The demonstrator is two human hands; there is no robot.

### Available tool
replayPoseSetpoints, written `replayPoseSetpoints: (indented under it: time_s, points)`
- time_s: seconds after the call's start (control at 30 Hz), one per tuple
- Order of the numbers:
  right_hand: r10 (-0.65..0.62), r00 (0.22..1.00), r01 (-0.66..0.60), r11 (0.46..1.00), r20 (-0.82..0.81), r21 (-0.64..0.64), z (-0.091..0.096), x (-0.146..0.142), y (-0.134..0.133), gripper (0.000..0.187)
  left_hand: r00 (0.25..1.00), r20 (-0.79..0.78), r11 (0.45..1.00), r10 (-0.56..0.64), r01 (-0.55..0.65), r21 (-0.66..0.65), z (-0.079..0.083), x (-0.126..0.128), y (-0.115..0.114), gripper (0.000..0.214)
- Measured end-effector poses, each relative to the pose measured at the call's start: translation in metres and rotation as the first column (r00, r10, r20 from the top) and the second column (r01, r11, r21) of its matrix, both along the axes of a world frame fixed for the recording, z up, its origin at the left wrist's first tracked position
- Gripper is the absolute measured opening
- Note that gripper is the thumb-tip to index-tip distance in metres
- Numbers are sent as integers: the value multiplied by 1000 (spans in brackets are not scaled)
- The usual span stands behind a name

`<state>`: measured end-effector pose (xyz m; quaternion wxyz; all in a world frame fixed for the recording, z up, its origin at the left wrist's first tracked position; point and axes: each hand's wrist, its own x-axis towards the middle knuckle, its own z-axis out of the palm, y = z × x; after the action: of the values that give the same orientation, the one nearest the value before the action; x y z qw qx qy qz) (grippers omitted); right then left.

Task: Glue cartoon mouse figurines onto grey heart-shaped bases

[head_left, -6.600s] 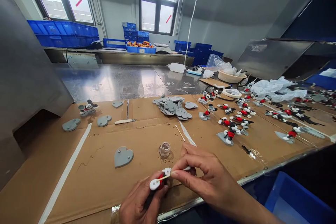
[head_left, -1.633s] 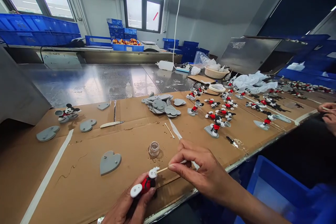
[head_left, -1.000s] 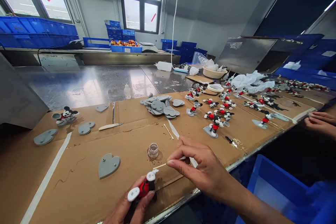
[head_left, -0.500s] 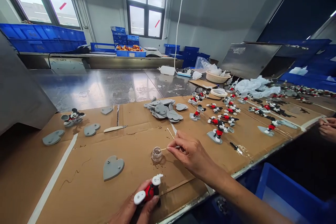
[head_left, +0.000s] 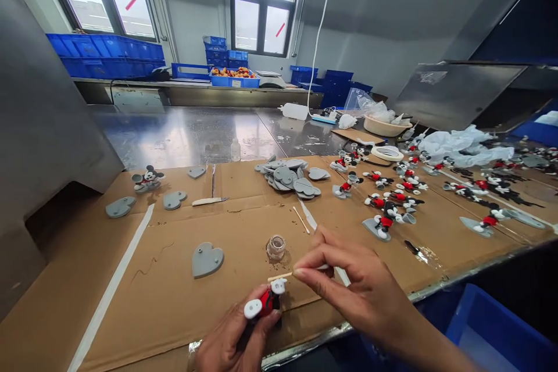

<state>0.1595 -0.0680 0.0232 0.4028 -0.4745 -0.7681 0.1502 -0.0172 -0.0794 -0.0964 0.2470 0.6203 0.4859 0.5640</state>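
Note:
My left hand (head_left: 238, 331) grips a mouse figurine (head_left: 267, 301) with a red body, its white feet turned up toward me. Between thumb and fingers my right hand (head_left: 353, 279) pinches a cotton swab (head_left: 281, 276); the swab's tip is right by one white foot, and I cannot tell whether it touches. Just beyond stands a small glass jar (head_left: 276, 248) of clear content, with dark specks around its base. A grey heart-shaped base (head_left: 208, 260) with two pegs lies left of the jar. Another cotton swab (head_left: 301, 220) rests behind my right hand.
A pile of grey heart bases (head_left: 285, 177) sits mid-table. Several mouse figurines (head_left: 387, 221) stand or lie to the right. A knife (head_left: 210, 201) lies at left, and a black-handled tool (head_left: 412, 248) near the front edge. A blue bin (head_left: 471, 296) is below at right.
My right hand has brought the swab from the jar's mouth toward me, to the figurine's foot. The left hand still holds the figurine. The view has shifted left.

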Motion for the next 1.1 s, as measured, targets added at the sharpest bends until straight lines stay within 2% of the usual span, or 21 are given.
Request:
replayPoseSetpoints:
  time_s: [0.17, 0.43, 0.67, 0.97, 1.1]
  points:
    - [77, 996, -78, 997, 48, 13, 1, -13, -9, 12, 999, 52, 999, -15, 17, -42, 1, 0, -1, 19]
    - [86, 990, -90, 995, 112, 33, -6, -14, -8, 10, 998, 53, 998, -16, 20, -65, 4, 0, -2, 19]
    - [111, 988, -115, 993, 103, 30, -1, -17, -8, 11, 996, 82, 996, -47, 53, -71, 3, -1, -3, 23]
    - [121, 969, -124, 992, 216, 1, -3, -18, -8, 12, 994, 97, 999, -50, 50, -3, 8, 1, -3, 22]
    - [127, 955, -128, 992, 269, -13, 4, -18, -12, 14, 995, 74, 998, -63, 62, 13, 6, 1, -3, 21]
